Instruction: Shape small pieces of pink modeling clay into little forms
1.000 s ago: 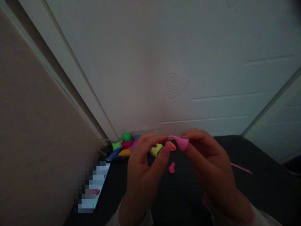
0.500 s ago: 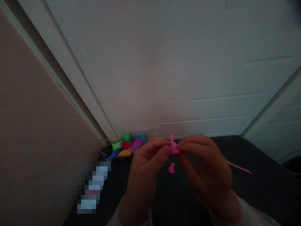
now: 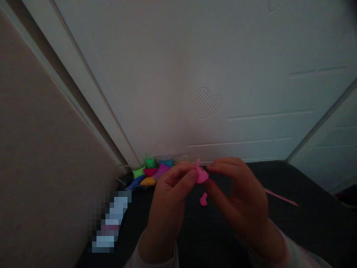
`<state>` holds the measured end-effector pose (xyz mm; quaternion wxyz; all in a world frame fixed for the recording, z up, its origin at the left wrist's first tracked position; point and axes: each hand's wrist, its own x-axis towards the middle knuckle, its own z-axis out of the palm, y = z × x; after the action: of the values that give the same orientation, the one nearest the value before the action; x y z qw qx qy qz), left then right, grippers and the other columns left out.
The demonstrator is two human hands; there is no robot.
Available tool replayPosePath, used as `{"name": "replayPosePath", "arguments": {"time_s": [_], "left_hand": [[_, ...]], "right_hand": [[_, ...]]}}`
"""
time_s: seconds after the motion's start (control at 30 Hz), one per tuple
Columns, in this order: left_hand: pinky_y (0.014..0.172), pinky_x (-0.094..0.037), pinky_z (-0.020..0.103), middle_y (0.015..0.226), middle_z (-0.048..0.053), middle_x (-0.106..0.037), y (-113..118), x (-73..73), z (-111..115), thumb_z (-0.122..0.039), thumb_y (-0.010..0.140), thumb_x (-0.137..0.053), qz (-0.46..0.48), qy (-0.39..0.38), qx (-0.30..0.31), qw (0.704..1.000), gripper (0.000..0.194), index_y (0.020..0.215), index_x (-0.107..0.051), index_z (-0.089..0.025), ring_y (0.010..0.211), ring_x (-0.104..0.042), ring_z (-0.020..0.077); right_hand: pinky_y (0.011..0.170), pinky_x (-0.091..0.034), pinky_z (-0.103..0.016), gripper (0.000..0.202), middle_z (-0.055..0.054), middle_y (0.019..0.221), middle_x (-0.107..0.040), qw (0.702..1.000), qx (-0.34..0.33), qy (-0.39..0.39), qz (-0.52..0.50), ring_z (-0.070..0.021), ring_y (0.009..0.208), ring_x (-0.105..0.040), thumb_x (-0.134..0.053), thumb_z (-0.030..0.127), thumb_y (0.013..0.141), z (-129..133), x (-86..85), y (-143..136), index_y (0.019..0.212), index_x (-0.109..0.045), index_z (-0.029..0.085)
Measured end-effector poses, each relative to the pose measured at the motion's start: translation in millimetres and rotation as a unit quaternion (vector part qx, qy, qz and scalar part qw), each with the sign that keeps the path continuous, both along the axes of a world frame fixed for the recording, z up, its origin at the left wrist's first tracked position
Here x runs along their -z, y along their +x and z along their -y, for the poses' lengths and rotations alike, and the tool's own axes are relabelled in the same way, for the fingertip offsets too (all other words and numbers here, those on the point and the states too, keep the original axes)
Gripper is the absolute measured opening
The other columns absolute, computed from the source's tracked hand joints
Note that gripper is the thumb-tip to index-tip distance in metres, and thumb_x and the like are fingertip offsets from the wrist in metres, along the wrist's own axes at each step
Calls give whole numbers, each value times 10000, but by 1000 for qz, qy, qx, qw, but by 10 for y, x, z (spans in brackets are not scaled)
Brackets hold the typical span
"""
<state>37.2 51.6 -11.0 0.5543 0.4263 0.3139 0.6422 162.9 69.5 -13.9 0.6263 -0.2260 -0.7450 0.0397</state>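
Note:
A small lump of pink modelling clay (image 3: 202, 176) with a thin upright tip is pinched between the thumb and fingers of my left hand (image 3: 171, 197). Close on its right side is my right hand (image 3: 241, 201), thumb and forefinger parted around the clay's edge; whether a fingertip still touches it is hard to see. Below, on the dark table (image 3: 212, 234), lies a smaller bent piece of pink clay (image 3: 203, 199).
Several bright clay packets (image 3: 150, 172) lie in clear wrapping at the back left. A pixelated strip (image 3: 111, 223) is at the left edge. A thin pink strip (image 3: 281, 197) lies to the right. Behind the table stands a white panel (image 3: 173, 82) with heart patterns.
The pink clay has shifted slightly left and turned in my left hand. The fingers of my right hand have loosened from it and spread apart.

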Motion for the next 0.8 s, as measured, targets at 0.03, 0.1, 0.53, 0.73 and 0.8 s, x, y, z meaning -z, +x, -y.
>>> {"name": "replayPosePath", "arguments": {"time_s": [0.03, 0.1, 0.53, 0.73, 0.8], "left_hand": [[741, -436, 207, 769, -26, -663, 1, 1, 3, -290, 727, -694, -5, 4, -1, 1000, 84, 780, -734, -240, 786, -576, 115], [753, -434, 203, 798, -29, -663, 0, 0, 9, -278, 747, -678, -24, 11, -1, 1000, 77, 792, -735, -250, 814, -579, 115], [757, -443, 177, 828, -43, -655, -2, -4, 23, -198, 783, -642, -102, 97, -70, 988, 125, 781, -730, -287, 820, -588, 96], [739, -448, 177, 776, -52, -644, 5, 4, 14, -199, 766, -662, -81, 95, -74, 989, 116, 768, -725, -297, 769, -585, 86], [739, -443, 167, 769, -58, -643, 5, 12, 10, -195, 763, -667, -78, 96, -83, 989, 117, 762, -723, -297, 765, -582, 78]], "right_hand": [[771, -454, -190, 196, -12, 863, -582, 1000, 5, -5, 5, -90, 827, -544, -596, 49, 772, 0, -4, 1, 938, -559, 147], [754, -456, -194, 163, -14, 843, -586, 1000, 13, -9, 10, -91, 809, -550, -591, 54, 775, -2, -7, 4, 909, -570, 144], [653, -476, -266, 138, -33, 743, -639, 995, 64, 62, 37, -135, 714, -570, -620, 46, 759, 0, -36, 55, 855, -604, 143], [646, -485, -273, 191, -31, 771, -648, 995, 60, 73, 39, -139, 720, -572, -632, 39, 747, -17, -19, 51, 893, -598, 157], [645, -485, -280, 187, -26, 758, -655, 993, 64, 86, 45, -144, 713, -571, -628, 36, 748, -18, -22, 57, 879, -609, 167]]}}
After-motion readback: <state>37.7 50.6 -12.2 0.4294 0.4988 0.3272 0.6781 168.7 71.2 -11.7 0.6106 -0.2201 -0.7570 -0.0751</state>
